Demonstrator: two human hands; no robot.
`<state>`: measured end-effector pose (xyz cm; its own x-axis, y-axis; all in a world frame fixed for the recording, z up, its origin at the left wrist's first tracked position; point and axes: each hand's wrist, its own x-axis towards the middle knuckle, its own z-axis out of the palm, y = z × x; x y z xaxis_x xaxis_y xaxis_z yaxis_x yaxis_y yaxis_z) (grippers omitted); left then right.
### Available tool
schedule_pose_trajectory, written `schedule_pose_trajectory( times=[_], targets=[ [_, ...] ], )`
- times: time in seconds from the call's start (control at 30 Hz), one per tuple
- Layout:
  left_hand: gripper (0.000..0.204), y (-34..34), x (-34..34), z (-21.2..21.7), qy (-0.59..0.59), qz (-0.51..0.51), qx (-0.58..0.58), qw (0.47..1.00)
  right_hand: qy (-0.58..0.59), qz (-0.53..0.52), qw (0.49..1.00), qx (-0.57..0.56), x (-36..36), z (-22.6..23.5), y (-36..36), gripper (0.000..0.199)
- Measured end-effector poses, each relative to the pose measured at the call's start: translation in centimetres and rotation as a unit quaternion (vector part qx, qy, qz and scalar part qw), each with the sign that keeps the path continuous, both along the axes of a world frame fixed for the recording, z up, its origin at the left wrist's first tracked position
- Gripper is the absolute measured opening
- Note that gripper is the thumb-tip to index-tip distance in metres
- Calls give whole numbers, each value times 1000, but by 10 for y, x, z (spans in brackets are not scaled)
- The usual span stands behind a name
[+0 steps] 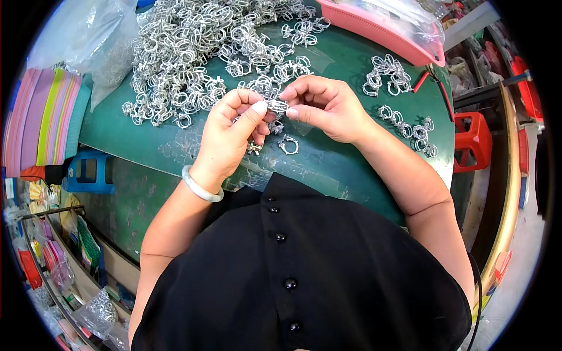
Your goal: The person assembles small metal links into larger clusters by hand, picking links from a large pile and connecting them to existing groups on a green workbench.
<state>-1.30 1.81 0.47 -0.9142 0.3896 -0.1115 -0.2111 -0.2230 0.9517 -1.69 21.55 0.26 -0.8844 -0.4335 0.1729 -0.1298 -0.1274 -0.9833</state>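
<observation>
In front of my chest I hold a small silver ring clamp (277, 106) over the table. My left hand (237, 120) is closed on it, with the thumb along its left end and the fingers curled beneath. From the other side, my right hand (325, 108) pinches at its right end with thumb and forefinger. A single loose ring clamp (288, 145) lies just below my hands. Small brassy pieces (254, 148) show under my left fingers, partly hidden. Beyond the hands spreads a large heap of ring clamps (181, 52).
The green table (316, 169) also bears a pink basket (380, 35) of clear bags, two small clamp groups (389, 76) and a red-handled tool (442, 93) at right. A clear plastic bag (82, 41) sits far left. Red (472, 142) and blue (89, 171) stools flank the table.
</observation>
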Motion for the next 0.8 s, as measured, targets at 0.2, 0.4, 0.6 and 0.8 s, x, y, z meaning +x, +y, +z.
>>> schedule_pose_trajectory(
  times=[0.2,0.4,0.6,0.8],
  targets=[
    [11,-1,-1,2,-48,-1,39,998,-9,9,1000,-21,0,0,0,18],
    [27,2,2,0,20,24,45,999,-18,11,1000,-20,0,1,0,23],
    [44,2,3,-3,55,7,42,998,9,-6,999,-44,0,1,1,30],
    [42,1,3,-6,105,16,17,994,20,-6,999,-40,-1,-1,1,31]
  ],
)
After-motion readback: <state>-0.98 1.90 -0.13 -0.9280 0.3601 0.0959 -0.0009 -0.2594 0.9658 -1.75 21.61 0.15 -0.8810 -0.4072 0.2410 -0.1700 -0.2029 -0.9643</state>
